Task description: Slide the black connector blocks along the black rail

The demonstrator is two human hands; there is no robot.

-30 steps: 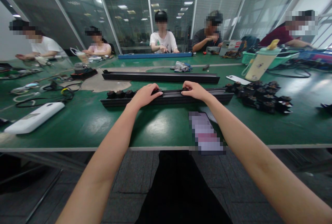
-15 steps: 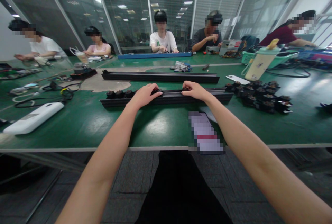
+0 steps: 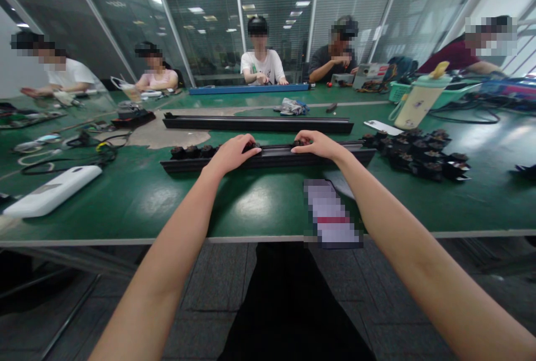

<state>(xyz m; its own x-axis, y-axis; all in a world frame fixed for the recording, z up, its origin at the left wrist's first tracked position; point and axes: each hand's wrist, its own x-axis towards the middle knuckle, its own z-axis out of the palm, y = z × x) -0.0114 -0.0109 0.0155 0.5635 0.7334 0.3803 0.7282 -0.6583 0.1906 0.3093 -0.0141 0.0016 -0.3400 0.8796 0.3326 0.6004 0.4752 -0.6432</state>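
A long black channel-shaped rail (image 3: 276, 160) lies across the table in front of me. Several small black round-topped parts (image 3: 192, 152) stand in a row at its left end. My left hand (image 3: 237, 150) is closed around another such part (image 3: 251, 145) on the rail, thumb towards the middle. Further right, the curled fingers of my right hand (image 3: 312, 144) grip a similar small black part (image 3: 298, 143) at the rail. Both held parts are mostly hidden by my fingers. A heap of the same black parts (image 3: 419, 152) sits beyond the rail's right end.
A second black rail (image 3: 257, 124) lies behind the first. Near the front edge is a phone (image 3: 330, 213); a white case-like object (image 3: 54, 191) is at left. A cup (image 3: 421, 101) and a white phone (image 3: 383, 128) stand and lie at right. Several people sit around the table.
My right hand's fingers have shifted slightly around the part at the rail. The left hand keeps its place, and the whole view has drifted a little.
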